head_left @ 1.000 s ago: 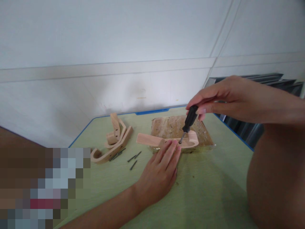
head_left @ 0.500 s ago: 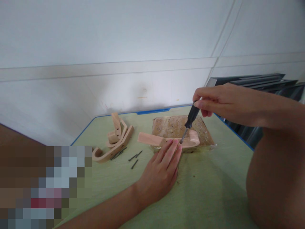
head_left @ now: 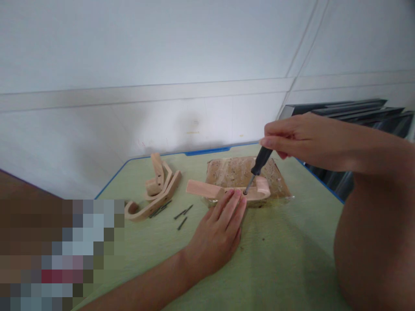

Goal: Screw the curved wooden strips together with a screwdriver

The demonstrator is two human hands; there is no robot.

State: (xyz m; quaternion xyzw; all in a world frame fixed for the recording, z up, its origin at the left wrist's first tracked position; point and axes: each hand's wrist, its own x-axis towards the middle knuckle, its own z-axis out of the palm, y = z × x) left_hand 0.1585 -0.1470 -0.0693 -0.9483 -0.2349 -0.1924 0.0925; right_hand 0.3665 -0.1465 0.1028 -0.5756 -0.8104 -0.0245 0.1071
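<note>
Right at the table's (head_left: 275, 242) center, the left hand (head_left: 218, 231) presses its fingers flat on a wooden hook (head_left: 204, 189) atop a wrapped block (head_left: 223, 169), while from two o'clock the right hand (head_left: 292, 136) grips a screwdriver (head_left: 261, 160), tip at the hook's hole.

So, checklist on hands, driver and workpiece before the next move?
1. Right hand gripping the screwdriver by its handle: ok.
2. Left hand on the wooden hook: ok, fingers laid on its middle.
3. Left fingertips well away from the screwdriver tip: not ok, right beside it.
4. Hook backed along its full length by the wrapped block: not ok, left end sticks out past it.
5. Tip properly seated: cannot tell, too small.
6. Loose screws away from the tip: ok.
</note>
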